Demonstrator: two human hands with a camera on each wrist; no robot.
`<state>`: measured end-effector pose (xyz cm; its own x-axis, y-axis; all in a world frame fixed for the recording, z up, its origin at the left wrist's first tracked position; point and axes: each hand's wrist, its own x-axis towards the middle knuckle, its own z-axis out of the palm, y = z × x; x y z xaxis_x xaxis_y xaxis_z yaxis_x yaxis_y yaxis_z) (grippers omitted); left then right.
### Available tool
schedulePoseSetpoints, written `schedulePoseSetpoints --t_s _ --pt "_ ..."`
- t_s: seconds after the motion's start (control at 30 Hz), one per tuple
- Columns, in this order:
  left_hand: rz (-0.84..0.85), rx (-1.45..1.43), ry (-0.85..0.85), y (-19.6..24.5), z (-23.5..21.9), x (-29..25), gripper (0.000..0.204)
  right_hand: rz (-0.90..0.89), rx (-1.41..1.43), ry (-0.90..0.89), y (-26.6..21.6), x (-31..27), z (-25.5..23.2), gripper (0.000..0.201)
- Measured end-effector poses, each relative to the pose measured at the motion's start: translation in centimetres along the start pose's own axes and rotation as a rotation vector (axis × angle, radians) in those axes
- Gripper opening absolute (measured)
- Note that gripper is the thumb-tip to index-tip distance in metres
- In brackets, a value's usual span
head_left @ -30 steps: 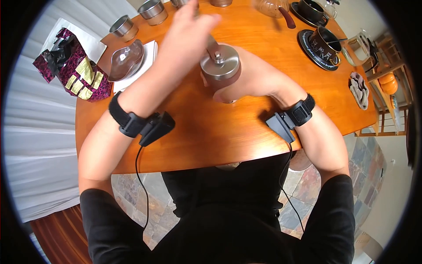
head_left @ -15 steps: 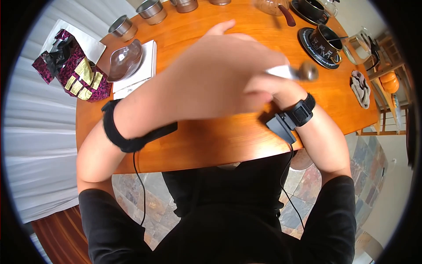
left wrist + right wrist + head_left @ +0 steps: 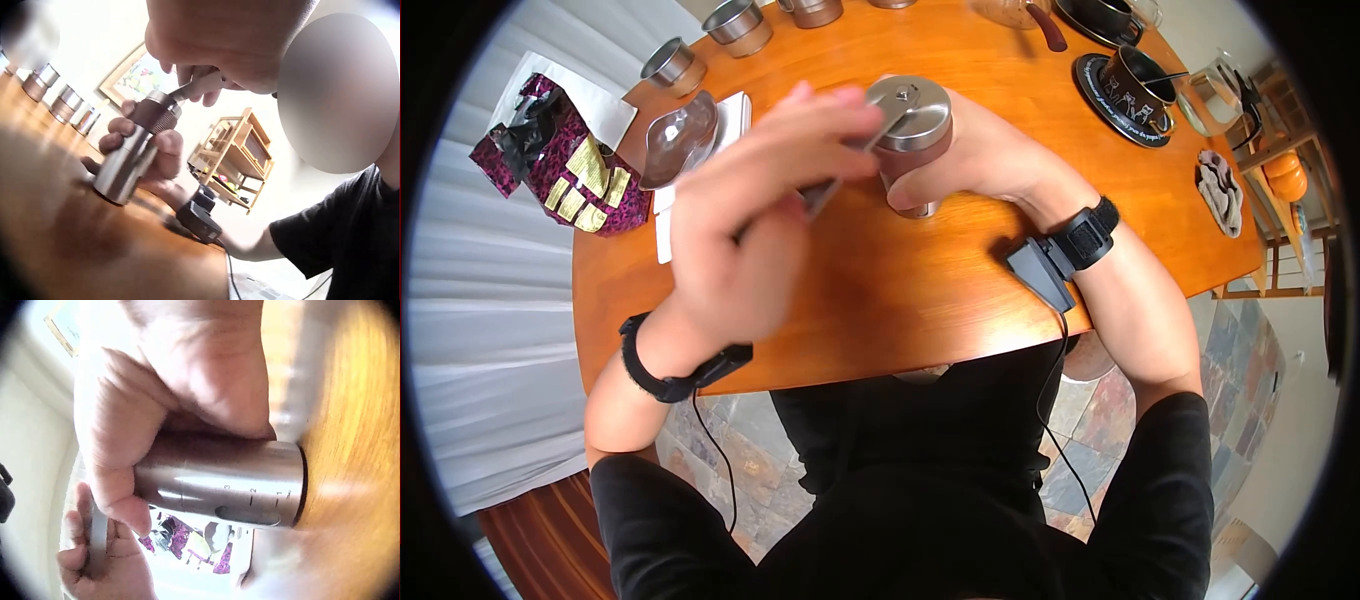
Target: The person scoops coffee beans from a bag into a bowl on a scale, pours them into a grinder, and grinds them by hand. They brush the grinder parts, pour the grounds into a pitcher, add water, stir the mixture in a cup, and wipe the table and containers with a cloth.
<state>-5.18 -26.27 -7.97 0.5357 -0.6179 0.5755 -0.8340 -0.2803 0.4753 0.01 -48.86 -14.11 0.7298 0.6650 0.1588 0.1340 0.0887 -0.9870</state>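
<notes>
A hand coffee grinder (image 3: 912,135) with a steel lid and brown band stands at mid-table in the head view. My right hand (image 3: 975,155) grips its body, fingers and thumb wrapped round it. Numbered marks show low on the steel body (image 3: 250,487) in the right wrist view, where its base is close to the tabletop. From the lid a flat metal crank arm (image 3: 203,85) reaches out to my left hand (image 3: 745,215), which is blurred. The left fingers curl round the crank's outer end, and the knob is hidden in them.
At the left stand a purple patterned bag (image 3: 590,165) and a smoky clear dish (image 3: 680,145) on a white base. Several steel-and-brown cups (image 3: 672,68) line the far edge. To the right are a black cup (image 3: 1135,80) on a saucer (image 3: 1100,105) and a crumpled cloth (image 3: 1220,195).
My left hand has swung the crank round, from beyond the grinder, across to its right, and now to its near left. My right hand keeps its grip on the body.
</notes>
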Motion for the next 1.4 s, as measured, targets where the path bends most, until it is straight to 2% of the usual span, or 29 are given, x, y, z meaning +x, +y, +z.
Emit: schedulePoseSetpoints --t_s 0.03,0.1,0.17,0.27,0.33,0.37,0.43,0.5,0.53,0.57,0.63,0.7,0.73,0.77,0.8,0.83,0.9,0.93,1.0,1.17,1.27,1.3,1.37,1.4 --pt "-0.057 -0.043 0.094 -1.0 -0.1 -0.3 0.042 0.045 0.023 -0.018 -0.1 0.0 0.1 0.035" --pt "-0.211 -0.113 0.212 -3.5 -0.5 0.0 0.042 0.045 -0.027 -0.023 -0.6 0.1 0.2 0.039" --pt "-0.375 -0.144 0.361 -5.7 0.0 0.8 0.035 0.044 -0.081 -0.036 -0.7 0.0 0.5 0.044" --pt "-0.445 -0.238 0.443 -7.0 1.0 3.3 0.032 -0.002 -0.087 -0.036 -0.2 0.2 0.8 0.04" --pt "-0.529 -0.544 0.445 -7.6 2.1 5.0 0.035 -0.059 -0.146 -0.114 0.3 0.1 0.7 0.041" --pt "-0.532 -0.545 0.447 -7.6 2.8 5.4 0.035 -0.077 -0.165 -0.14 0.5 0.2 0.6 0.042" --pt "-0.578 -0.802 0.219 -7.3 4.3 6.0 0.07 -0.089 -0.177 -0.161 0.7 0.2 0.9 0.039" --pt "-0.798 -0.697 -0.156 0.7 1.9 7.9 0.074 -0.094 -0.183 -0.174 0.6 0.1 0.9 0.034" --pt "-0.598 -0.445 -0.124 0.2 3.6 7.3 0.071 -0.094 -0.182 -0.175 0.6 -0.1 0.8 0.031" --pt "-0.56 -0.373 -0.166 -0.4 3.7 7.0 0.067 -0.094 -0.181 -0.176 0.6 -0.3 0.7 0.029" --pt "-0.477 -0.229 -0.242 -0.9 4.0 6.6 0.059 0.057 -0.091 -0.148 0.5 -0.8 0.8 0.021" --pt "-0.302 -0.232 -0.202 -1.7 4.6 5.5 0.041 -0.011 -0.153 -0.157 0.0 -0.7 0.8 0.02" --pt "-0.306 -0.232 -0.202 -1.3 4.2 5.7 0.041 -0.079 -0.211 -0.168 -0.1 -0.5 0.8 0.018" --pt "-0.32 -0.189 -0.293 -0.6 3.5 6.1 0.04 -0.08 -0.208 -0.172 0.0 -0.4 0.8 0.018" --pt "-0.332 -0.146 -0.384 -0.2 3.1 6.3 0.038 0.026 -0.235 -0.203 0.2 -0.4 0.7 0.021" --pt "-0.331 -0.143 -0.381 -0.2 3.2 6.1 0.038 0.131 -0.266 -0.235 0.5 -0.4 0.7 0.024" --pt "0.068 0.141 -0.354 -0.4 4.1 5.6 0.044 0.081 -0.236 -0.211 0.3 -1.4 0.6 0.026" --pt "0.069 0.141 -0.352 -0.2 4.4 5.6 0.044 0.023 -0.211 -0.187 0.1 -1.8 0.6 0.027" --pt "0.308 0.201 -0.289 1.0 4.8 5.1 0.033 -0.076 -0.153 -0.127 0.2 -1.9 0.5 0.029" --pt "0.254 -0.058 -0.34 2.6 3.7 2.3 0.027 -0.188 -0.077 -0.065 1.5 0.4 -0.5 0.035" --pt "0.154 -0.046 -0.272 2.8 2.2 1.0 0.013 -0.109 -0.132 -0.097 1.4 0.5 -0.6 0.039" --pt "0.153 -0.047 -0.272 2.4 1.5 0.6 0.013 -0.109 -0.103 -0.09 1.0 0.3 -0.6 0.038" --pt "0.129 0.084 -0.206 1.0 0.0 0.1 0.028 -0.11 -0.072 -0.086 0.6 0.2 -0.3 0.037" --pt "0.055 0.039 -0.127 0.3 -0.4 -0.2 0.032 -0.108 -0.07 -0.064 0.6 0.2 -0.2 0.035"
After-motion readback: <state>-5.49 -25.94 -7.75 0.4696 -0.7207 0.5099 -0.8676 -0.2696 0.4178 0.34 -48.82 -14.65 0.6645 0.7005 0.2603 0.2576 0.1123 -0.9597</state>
